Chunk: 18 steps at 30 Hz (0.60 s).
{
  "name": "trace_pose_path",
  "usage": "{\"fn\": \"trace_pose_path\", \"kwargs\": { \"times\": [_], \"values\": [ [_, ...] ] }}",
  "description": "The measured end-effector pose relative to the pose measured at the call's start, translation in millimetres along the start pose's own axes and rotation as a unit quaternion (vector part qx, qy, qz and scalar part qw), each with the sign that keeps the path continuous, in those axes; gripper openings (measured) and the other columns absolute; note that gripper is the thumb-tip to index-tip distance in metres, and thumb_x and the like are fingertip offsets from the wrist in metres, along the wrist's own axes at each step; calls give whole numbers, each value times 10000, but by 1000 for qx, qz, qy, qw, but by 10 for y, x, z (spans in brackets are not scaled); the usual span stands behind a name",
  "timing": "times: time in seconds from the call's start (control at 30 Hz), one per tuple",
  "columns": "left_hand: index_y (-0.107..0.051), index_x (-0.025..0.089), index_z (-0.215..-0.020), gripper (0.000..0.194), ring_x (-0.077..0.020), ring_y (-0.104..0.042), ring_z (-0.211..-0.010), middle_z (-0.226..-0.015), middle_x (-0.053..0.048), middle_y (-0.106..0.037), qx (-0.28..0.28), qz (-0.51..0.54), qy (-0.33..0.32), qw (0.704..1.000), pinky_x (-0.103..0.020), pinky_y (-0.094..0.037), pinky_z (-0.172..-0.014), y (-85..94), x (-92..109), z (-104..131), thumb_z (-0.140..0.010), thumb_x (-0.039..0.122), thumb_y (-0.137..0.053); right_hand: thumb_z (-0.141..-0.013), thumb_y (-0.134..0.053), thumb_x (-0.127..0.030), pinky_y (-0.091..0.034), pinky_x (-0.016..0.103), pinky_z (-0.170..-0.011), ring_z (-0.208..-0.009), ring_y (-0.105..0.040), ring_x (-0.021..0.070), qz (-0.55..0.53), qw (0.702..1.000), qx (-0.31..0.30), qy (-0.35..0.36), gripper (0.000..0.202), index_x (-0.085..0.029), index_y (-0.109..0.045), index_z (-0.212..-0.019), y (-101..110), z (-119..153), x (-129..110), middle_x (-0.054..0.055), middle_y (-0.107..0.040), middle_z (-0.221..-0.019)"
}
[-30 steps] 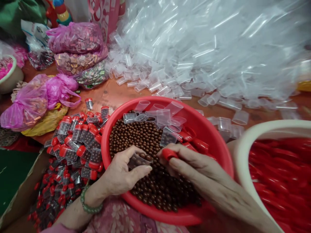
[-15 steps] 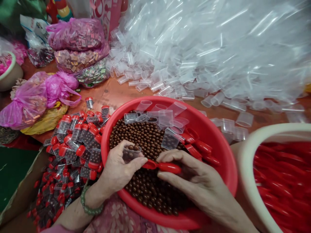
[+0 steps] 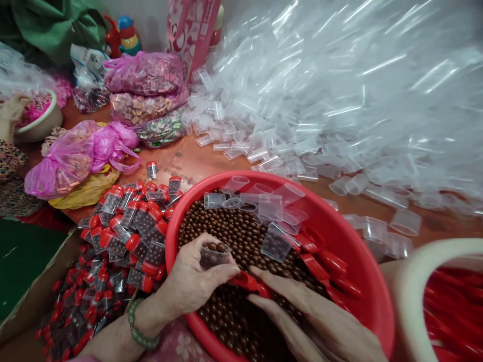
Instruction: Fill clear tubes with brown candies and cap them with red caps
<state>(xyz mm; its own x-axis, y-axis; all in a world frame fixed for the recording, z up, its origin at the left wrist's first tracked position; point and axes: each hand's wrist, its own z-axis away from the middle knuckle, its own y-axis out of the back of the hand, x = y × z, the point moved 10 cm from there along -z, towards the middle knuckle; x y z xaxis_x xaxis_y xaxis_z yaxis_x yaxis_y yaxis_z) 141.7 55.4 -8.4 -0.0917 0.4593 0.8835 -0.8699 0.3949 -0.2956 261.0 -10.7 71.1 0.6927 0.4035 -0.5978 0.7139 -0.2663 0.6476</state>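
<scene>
Over the red basin (image 3: 381,311), my left hand (image 3: 192,281) is closed around a clear plastic container (image 3: 214,255) with brown balls showing at its open top. A red plastic cap (image 3: 251,285) sits by my left thumb, and it may be more than one piece. My right hand (image 3: 305,306) has its thumb and fingers on either side of the cap's right end. Brown candy balls (image 3: 211,221) fill much of the basin. Empty clear containers (image 3: 270,207) and loose red caps (image 3: 332,264) lie on them toward the back and right.
Filled, red-capped containers (image 3: 141,221) are heaped at left. A large pile of clear containers (image 3: 320,95) covers the back. A cream tub (image 3: 411,286) of red caps stands at right. Pink bags (image 3: 143,75) lie behind. Another person's hand (image 3: 13,110) reaches into a white bowl (image 3: 55,113).
The view has shifted, so most things appear lower and farther right. The red cap's long rounded part no longer points out rightward between my right fingers. The other person's hand has come into view.
</scene>
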Motion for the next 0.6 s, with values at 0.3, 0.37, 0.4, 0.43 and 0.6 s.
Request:
{"fn": "trace_pose_path", "kwargs": {
  "times": [0.3, 0.37, 0.4, 0.43, 0.6],
  "values": [
    [-545, 148, -848, 312, -109, -448, -656, -718, 24, -524, -26, -37, -9, 999, -238, -379, -631, -29, -74, 52, -755, 332, -779, -857, -653, -73, -645, 308, -730, -850, -764, 225, -23, 998, 47, 17, 386, -201, -659, -1222, -126, -115, -229, 82, -783, -983],
    [-539, 153, -839, 284, -105, -446, -664, -727, 26, -524, -22, -27, -22, 999, -230, -379, -638, -21, -47, 43, -769, 309, -765, -832, -665, -34, -644, 327, -737, -880, -759, 235, 4, 998, 57, 25, 472, -195, -629, -1274, -143, -81, -259, 94, -777, -1004],
    [-531, 157, -828, 266, -101, -440, -662, -725, 30, -519, -20, -20, -29, 999, -225, -374, -634, -20, -28, 39, -779, 294, -754, -825, -668, -23, -644, 330, -738, -885, -756, 235, 13, 998, 61, 30, 495, -190, -618, -1288, -151, -64, -270, 99, -774, -1008],
    [-524, 161, -819, 247, -96, -430, -654, -716, 35, -509, -18, -17, -36, 999, -219, -367, -626, -18, -11, 35, -786, 276, -741, -824, -667, -15, -642, 327, -739, -882, -754, 227, 14, 998, 61, 29, 501, -189, -613, -1291, -163, -52, -266, 99, -772, -1005],
    [-516, 167, -819, 197, -91, -413, -630, -693, 45, -490, -18, -40, -31, 999, -220, -350, -598, -34, 5, 28, -790, 232, -700, -863, -622, -47, -621, 294, -766, -857, -722, 179, -71, 996, 36, -49, 333, -219, -653, -1146, -181, -81, -89, 61, -741, -973]
  ]
}}
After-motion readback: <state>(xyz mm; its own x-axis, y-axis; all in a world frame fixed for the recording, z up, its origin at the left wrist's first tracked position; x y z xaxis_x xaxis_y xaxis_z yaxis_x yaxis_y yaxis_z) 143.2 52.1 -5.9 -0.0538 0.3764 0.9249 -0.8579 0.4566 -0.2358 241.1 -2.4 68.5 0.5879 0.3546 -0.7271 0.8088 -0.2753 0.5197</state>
